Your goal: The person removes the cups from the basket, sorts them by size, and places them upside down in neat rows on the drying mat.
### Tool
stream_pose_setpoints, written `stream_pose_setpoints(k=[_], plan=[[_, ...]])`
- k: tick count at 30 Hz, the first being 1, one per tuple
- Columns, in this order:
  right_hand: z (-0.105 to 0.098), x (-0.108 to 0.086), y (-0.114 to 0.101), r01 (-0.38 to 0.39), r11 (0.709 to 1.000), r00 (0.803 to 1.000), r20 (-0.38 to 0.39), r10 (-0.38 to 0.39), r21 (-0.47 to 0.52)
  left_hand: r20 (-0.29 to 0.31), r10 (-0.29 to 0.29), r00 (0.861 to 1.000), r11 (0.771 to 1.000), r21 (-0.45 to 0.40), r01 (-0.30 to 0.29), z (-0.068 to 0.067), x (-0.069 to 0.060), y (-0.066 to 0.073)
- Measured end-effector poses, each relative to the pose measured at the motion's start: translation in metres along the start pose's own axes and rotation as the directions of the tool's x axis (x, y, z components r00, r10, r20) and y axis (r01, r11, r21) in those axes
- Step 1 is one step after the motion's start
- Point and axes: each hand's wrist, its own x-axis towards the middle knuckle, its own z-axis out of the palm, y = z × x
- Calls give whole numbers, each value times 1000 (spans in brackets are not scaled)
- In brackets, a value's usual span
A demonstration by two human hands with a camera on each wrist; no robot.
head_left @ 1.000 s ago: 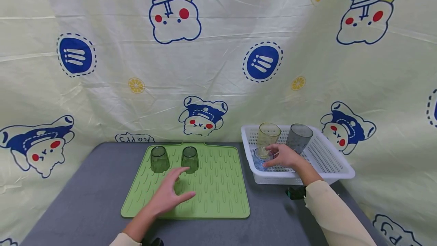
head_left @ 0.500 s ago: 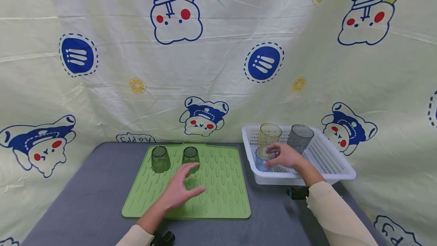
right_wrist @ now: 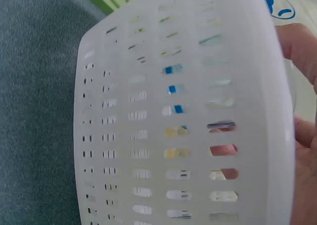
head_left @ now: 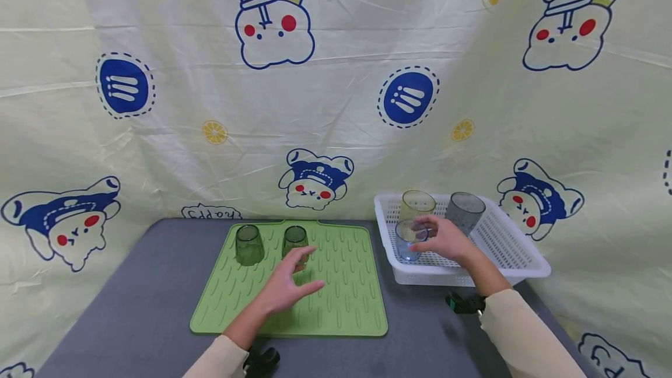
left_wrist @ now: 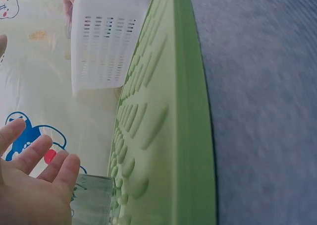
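Observation:
My right hand [head_left: 446, 242] reaches over the basket's near side and grips a bluish clear glass [head_left: 404, 244] near its rim. Behind that glass stand a yellowish glass [head_left: 416, 204] and a grey glass [head_left: 465, 213], both inside the white basket [head_left: 517, 244]. Fingers spread and holding nothing, my left hand [head_left: 280, 287] hovers over the green draining mat [head_left: 346, 290]. Two dark green glasses stand upside down towards the mat's back: a left one [head_left: 249, 247] and a right one [head_left: 294, 239], partly covered by my left hand. A glass [left_wrist: 94, 197] shows beyond the left fingers in the left wrist view.
The grey table [head_left: 147, 302] bears the mat on the left and the basket on the right. A printed curtain [head_left: 346, 104] hangs right behind both. In the right wrist view, the basket's slotted wall [right_wrist: 148, 111] covers most of the glass.
My left hand has moved right and slightly up over the mat, away from a pale glass glimpsed behind it earlier. The right hand has raised the bluish glass slightly within the basket.

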Motion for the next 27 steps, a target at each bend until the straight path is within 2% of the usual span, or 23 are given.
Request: stream_pose_setpoints(k=[7, 16, 23, 27], plan=[[2, -9, -7, 48, 999, 997, -61, -47, 9, 24, 9, 1000, 996, -93, -6, 6, 9, -1], [6, -22, -21, 108, 992, 988, -122, -99, 66, 26, 2, 1000, 989, -145, 1, 13, 18, 0], [14, -28, -32, 181, 969, 977, -146, -157, 166, 21, 28, 999, 985, -172, -24, 17, 22, 3], [19, -28, -38, 205, 963, 972, -154, -179, 176, 22, 28, 999, 983, -181, -24, 20, 25, 4]])
